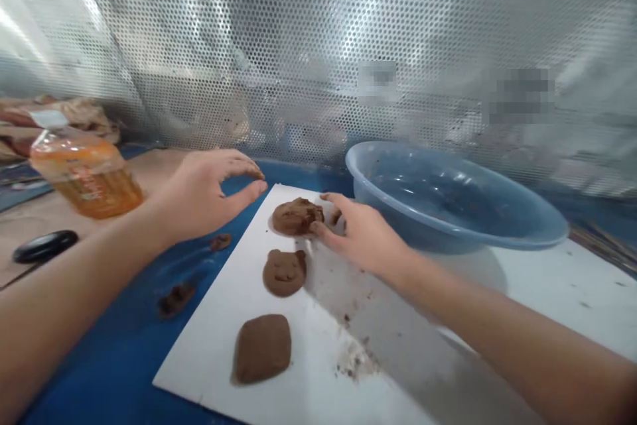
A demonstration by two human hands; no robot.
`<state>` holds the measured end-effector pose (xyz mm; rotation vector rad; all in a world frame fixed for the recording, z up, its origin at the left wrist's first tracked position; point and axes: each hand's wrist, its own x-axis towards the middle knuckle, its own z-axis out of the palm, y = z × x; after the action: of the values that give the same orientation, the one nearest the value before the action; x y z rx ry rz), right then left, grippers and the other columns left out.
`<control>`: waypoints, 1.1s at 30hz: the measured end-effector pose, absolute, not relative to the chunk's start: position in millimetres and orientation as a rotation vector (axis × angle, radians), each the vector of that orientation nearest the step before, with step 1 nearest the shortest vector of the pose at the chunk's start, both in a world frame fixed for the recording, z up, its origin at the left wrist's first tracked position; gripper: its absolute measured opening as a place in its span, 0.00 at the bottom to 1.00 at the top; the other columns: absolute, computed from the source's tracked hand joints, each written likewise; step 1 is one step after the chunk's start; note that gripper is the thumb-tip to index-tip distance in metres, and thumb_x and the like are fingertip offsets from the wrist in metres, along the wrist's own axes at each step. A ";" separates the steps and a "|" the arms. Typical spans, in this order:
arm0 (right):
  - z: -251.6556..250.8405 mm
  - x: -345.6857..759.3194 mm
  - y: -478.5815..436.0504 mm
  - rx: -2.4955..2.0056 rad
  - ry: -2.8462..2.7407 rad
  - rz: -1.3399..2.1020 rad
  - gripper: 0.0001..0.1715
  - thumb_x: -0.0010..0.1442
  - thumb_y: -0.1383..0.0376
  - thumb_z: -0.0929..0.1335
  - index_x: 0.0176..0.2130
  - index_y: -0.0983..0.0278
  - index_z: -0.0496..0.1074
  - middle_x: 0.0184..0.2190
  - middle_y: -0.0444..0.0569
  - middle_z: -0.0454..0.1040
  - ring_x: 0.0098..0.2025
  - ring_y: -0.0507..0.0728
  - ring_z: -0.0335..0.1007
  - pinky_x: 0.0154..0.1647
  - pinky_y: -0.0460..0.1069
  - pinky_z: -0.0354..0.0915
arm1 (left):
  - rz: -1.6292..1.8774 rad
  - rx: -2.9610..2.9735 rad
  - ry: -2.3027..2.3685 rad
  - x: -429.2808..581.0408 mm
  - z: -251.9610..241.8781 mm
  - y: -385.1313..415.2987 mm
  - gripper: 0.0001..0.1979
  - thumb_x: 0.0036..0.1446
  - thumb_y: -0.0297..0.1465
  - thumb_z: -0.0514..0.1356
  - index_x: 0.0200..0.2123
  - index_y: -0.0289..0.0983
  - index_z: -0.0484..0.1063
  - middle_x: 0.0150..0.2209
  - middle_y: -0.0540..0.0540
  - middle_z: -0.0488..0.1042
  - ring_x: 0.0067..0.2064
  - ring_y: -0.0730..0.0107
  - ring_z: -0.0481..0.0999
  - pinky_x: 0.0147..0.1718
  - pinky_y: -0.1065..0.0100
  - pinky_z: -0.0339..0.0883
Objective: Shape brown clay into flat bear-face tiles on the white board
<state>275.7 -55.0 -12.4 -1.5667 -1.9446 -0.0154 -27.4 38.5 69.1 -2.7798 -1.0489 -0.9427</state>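
Observation:
Three brown clay pieces lie on a white board [279,405]: a rough lump [296,215] at the far end, a bear-face shape [283,271] in the middle and a rounded slab [263,347] nearest me. My right hand [361,233] rests on the board with its fingertips against the far lump's right side. My left hand [212,193] hovers above the blue table left of that lump. Its thumb and fingers are curved and slightly apart, and nothing shows between them.
A blue plastic basin [497,236] with water stands on the board at the right. Small clay scraps [176,298] lie on the blue tabletop [114,372]. An orange-filled plastic bag [84,173] and a black object [44,246] sit at the left. Perforated metal sheet [318,47] closes the back.

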 end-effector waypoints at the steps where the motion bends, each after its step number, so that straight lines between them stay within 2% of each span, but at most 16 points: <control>1: -15.7 276.2 -48.5 -1.589 -1.945 -0.011 0.27 0.78 0.51 0.75 0.68 0.61 0.81 0.41 0.50 0.89 0.38 0.61 0.83 0.39 0.55 0.74 | -0.928 -2.776 -1.068 -20.4 64.0 44.3 0.28 0.79 0.53 0.53 0.51 0.42 0.88 0.57 0.49 0.90 0.61 0.61 0.87 0.70 0.50 0.82; 2: -19.1 275.7 -44.1 -1.603 -1.953 -0.014 0.25 0.77 0.52 0.77 0.66 0.60 0.82 0.38 0.48 0.87 0.35 0.60 0.82 0.36 0.54 0.71 | -0.920 -2.774 -1.077 -16.3 56.7 48.4 0.27 0.77 0.54 0.56 0.51 0.43 0.88 0.57 0.48 0.90 0.62 0.58 0.87 0.72 0.47 0.81; 4: -25.1 273.6 -38.7 -1.599 -1.985 -0.040 0.19 0.73 0.54 0.80 0.58 0.59 0.84 0.38 0.47 0.87 0.39 0.61 0.83 0.38 0.53 0.69 | -0.889 -2.794 -1.078 -13.9 38.9 52.2 0.24 0.76 0.53 0.58 0.56 0.46 0.88 0.62 0.46 0.89 0.67 0.54 0.86 0.77 0.40 0.76; 7: -30.6 272.1 -31.2 -1.539 -2.066 -0.091 0.09 0.73 0.57 0.81 0.50 0.58 0.86 0.42 0.48 0.89 0.45 0.61 0.84 0.44 0.53 0.70 | -0.785 -2.881 -1.024 -15.4 15.1 52.2 0.22 0.73 0.52 0.63 0.60 0.51 0.87 0.65 0.48 0.88 0.70 0.53 0.84 0.78 0.41 0.73; 10: -33.6 273.6 -20.7 -1.483 -2.117 -0.131 0.05 0.74 0.60 0.80 0.46 0.58 0.86 0.42 0.47 0.89 0.43 0.59 0.84 0.45 0.52 0.68 | -0.751 -2.937 -1.020 -15.8 2.3 52.6 0.22 0.72 0.53 0.64 0.57 0.52 0.89 0.62 0.48 0.90 0.67 0.52 0.85 0.76 0.43 0.72; 12: -36.0 274.2 -15.5 -1.455 -2.113 -0.154 0.03 0.74 0.63 0.79 0.43 0.58 0.86 0.41 0.47 0.88 0.42 0.59 0.83 0.44 0.52 0.67 | -0.782 -2.955 -1.047 -15.9 -1.3 53.7 0.22 0.71 0.55 0.64 0.55 0.52 0.90 0.60 0.49 0.90 0.65 0.52 0.86 0.75 0.42 0.71; 15: -41.0 273.3 -15.4 -1.417 -2.062 -0.175 0.08 0.74 0.65 0.77 0.38 0.59 0.84 0.38 0.48 0.87 0.41 0.59 0.82 0.44 0.53 0.68 | -0.901 -2.935 -1.124 -16.8 -2.9 54.4 0.23 0.72 0.56 0.62 0.49 0.48 0.91 0.56 0.48 0.91 0.63 0.54 0.86 0.73 0.45 0.72; 19: -49.0 272.9 -21.4 -1.362 -1.970 -0.148 0.07 0.74 0.65 0.76 0.40 0.57 0.85 0.40 0.48 0.88 0.42 0.60 0.83 0.43 0.53 0.71 | -1.054 -2.911 -1.208 -17.3 -1.6 50.5 0.26 0.73 0.58 0.59 0.49 0.47 0.90 0.54 0.47 0.91 0.61 0.58 0.86 0.70 0.51 0.75; 23: -55.2 274.5 -19.4 -1.307 -1.927 -0.101 0.01 0.73 0.63 0.78 0.44 0.57 0.86 0.42 0.46 0.89 0.40 0.59 0.83 0.42 0.53 0.73 | -1.058 -2.955 -1.259 -17.7 2.0 46.4 0.23 0.70 0.59 0.64 0.47 0.50 0.90 0.58 0.51 0.90 0.64 0.57 0.85 0.75 0.47 0.71; 26: -56.9 274.9 -14.7 -1.246 -1.918 -0.096 0.05 0.75 0.64 0.77 0.43 0.57 0.86 0.39 0.46 0.86 0.41 0.59 0.83 0.42 0.53 0.73 | -1.071 -2.996 -1.297 -19.2 6.5 45.7 0.24 0.67 0.62 0.67 0.45 0.52 0.90 0.57 0.52 0.90 0.63 0.56 0.84 0.76 0.48 0.71; 30: -52.2 273.0 -17.4 -1.149 -1.901 -0.101 0.08 0.72 0.67 0.76 0.37 0.58 0.84 0.34 0.45 0.82 0.37 0.58 0.79 0.38 0.53 0.71 | -1.125 -3.010 -1.450 -20.6 15.1 44.3 0.26 0.64 0.65 0.67 0.45 0.52 0.90 0.57 0.50 0.89 0.63 0.53 0.84 0.74 0.49 0.74; 33: -43.8 266.9 -28.7 -1.040 -1.869 -0.079 0.06 0.73 0.68 0.76 0.41 0.58 0.84 0.36 0.45 0.83 0.38 0.58 0.80 0.39 0.53 0.74 | -1.128 -3.047 -1.537 -19.0 22.4 38.8 0.30 0.62 0.68 0.66 0.46 0.52 0.90 0.55 0.49 0.90 0.61 0.54 0.85 0.69 0.53 0.79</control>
<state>266.9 -28.7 -43.8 -1.0403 -1.8686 -0.0789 -19.0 38.8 22.4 -3.0469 -1.5375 -1.1284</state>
